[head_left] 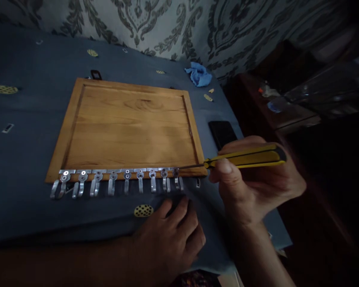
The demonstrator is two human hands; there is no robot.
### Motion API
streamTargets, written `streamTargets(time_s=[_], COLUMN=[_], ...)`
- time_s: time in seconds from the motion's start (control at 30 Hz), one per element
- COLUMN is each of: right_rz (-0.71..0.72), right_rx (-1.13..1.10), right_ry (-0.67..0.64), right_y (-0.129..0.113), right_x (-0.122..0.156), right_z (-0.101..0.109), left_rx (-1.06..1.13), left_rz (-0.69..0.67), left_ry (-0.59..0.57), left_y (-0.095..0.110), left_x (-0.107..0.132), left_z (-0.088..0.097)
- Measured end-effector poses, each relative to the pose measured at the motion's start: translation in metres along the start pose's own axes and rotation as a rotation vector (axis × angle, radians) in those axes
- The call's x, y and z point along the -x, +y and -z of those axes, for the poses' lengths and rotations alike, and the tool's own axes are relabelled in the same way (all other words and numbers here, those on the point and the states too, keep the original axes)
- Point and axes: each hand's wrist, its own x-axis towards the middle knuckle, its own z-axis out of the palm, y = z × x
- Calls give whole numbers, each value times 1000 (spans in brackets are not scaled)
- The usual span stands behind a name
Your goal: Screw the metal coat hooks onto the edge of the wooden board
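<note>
A wooden board with a raised frame (131,127) lies on a blue cloth. Along its near edge runs a metal hook rail (127,173) with several silver hooks pointing toward me, fixed with cross-head screws. My right hand (248,183) grips a yellow and black screwdriver (248,157), its shaft pointing left. The tip is at the rightmost hook (176,175); whether it touches the screw I cannot tell. My left hand (175,235) rests on the cloth just below the hooks, fingers bent and a little apart, with nothing visible in them.
A black phone (222,133) lies right of the board. Farther back is a crumpled blue cloth (198,74), and a small dark metal hanger (96,75) sits behind the board. A patterned wall (155,28) borders the surface. Dark furniture (299,115) stands to the right.
</note>
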Motion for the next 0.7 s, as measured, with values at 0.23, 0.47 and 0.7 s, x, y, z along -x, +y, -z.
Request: streamTargets(time_s=[0.23, 0.47, 0.7], right_rz=[-10, 10, 60], right_rx=[0, -3, 0], right_ry=[-47, -77, -117], right_y=[-2, -1, -1], right_x=[-2, -1, -4], right_z=[-1, -2, -3], left_rx=[4, -11, -17], left_rz=[-7, -15, -18], left_ry=[-9, -35, -11], left_y=[0, 1, 0], left_x=[0, 1, 0], left_z=[0, -1, 0])
